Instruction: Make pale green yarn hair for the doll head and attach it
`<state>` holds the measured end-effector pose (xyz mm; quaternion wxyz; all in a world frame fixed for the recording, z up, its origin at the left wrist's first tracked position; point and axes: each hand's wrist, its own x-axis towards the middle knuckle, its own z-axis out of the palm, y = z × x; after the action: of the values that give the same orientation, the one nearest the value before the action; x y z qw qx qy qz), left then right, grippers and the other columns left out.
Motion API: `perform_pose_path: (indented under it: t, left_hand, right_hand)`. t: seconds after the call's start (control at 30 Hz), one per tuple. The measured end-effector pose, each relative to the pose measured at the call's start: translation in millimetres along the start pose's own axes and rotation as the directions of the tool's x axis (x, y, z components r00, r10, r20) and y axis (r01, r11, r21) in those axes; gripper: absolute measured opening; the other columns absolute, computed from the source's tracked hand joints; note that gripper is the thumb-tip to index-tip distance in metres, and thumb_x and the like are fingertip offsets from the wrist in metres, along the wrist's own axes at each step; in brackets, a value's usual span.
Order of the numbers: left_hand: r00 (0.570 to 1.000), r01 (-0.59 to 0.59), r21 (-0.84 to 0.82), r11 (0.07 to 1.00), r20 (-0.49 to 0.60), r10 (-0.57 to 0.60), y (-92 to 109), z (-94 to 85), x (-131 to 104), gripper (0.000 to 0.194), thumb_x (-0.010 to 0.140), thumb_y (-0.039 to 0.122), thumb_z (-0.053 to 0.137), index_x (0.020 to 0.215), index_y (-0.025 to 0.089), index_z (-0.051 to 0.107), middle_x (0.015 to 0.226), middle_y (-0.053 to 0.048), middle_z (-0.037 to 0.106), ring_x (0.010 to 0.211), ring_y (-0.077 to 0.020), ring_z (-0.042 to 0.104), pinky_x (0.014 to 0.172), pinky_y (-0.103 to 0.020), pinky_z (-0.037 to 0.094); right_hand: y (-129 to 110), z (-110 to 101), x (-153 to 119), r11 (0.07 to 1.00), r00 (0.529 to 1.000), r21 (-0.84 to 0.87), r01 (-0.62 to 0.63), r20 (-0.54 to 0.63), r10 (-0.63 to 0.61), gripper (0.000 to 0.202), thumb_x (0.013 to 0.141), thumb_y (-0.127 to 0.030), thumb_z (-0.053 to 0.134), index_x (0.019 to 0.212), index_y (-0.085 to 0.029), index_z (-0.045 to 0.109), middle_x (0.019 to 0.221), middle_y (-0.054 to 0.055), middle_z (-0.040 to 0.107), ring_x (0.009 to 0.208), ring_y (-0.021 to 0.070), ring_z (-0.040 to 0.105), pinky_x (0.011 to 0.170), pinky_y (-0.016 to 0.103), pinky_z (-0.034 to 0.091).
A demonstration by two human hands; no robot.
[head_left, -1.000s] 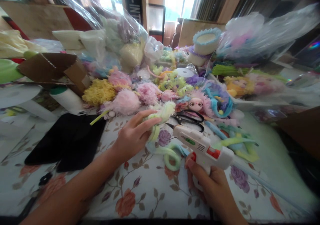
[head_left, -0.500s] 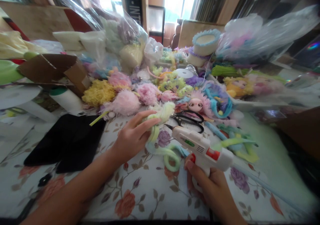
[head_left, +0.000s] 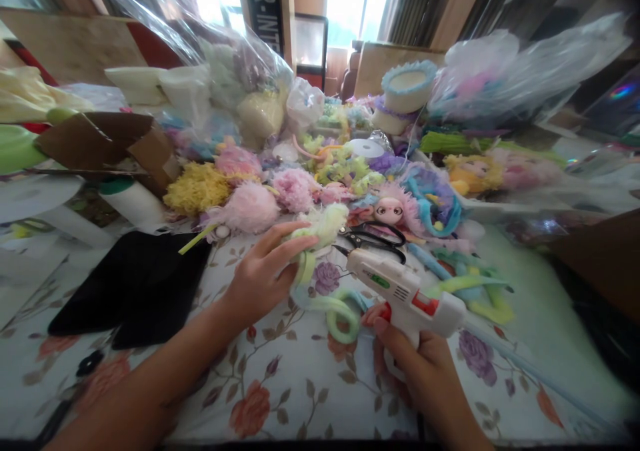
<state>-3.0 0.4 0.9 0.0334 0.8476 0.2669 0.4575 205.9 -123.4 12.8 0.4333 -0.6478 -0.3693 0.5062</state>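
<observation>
My left hand (head_left: 265, 271) is closed round a pale green fluffy piece (head_left: 327, 225), with a curled light green and blue strip (head_left: 343, 316) trailing below it over the flowered cloth. In my right hand (head_left: 420, 364) is a white glue gun (head_left: 400, 287) with a red part near its back; its nozzle points left, just below the black scissors (head_left: 377, 236). Beyond the scissors lies a doll head with pink hair (head_left: 389, 209). Part of the fluffy piece is hidden by my left fingers.
Pink pom-poms (head_left: 253, 205) and a yellow one (head_left: 196, 187) lie behind my left hand. A black flat object (head_left: 135, 287) rests at the left, near a cardboard box (head_left: 97, 141). More green and blue strips (head_left: 475, 284) lie at the right, before a white tray (head_left: 505, 207).
The glue gun's nozzle has shifted very slightly, and a right-hand finger at the trigger looks more extended. The left hand has barely moved and keeps its hold.
</observation>
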Motion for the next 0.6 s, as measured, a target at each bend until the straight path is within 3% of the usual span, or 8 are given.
perform_pose_path:
  t: [0.6]
  left_hand:
    - [1.0,0.001,0.017,1.0,0.012,-0.002,-0.7,0.5,-1.1,0.048,0.08,-0.006,0.054,0.121,0.019,0.058,0.125,-0.012,0.06,0.119,-0.0198,0.057,0.102,-0.033,0.047]
  right_hand:
    - [3.5,-0.7,1.2,1.0,0.999,-0.02,0.024,0.023,-0.024,0.033,0.082,-0.051,0.06,0.075,-0.019,0.057,0.045,-0.003,0.054,0.032,0.0058,0.035,0.03,0.017,0.024]
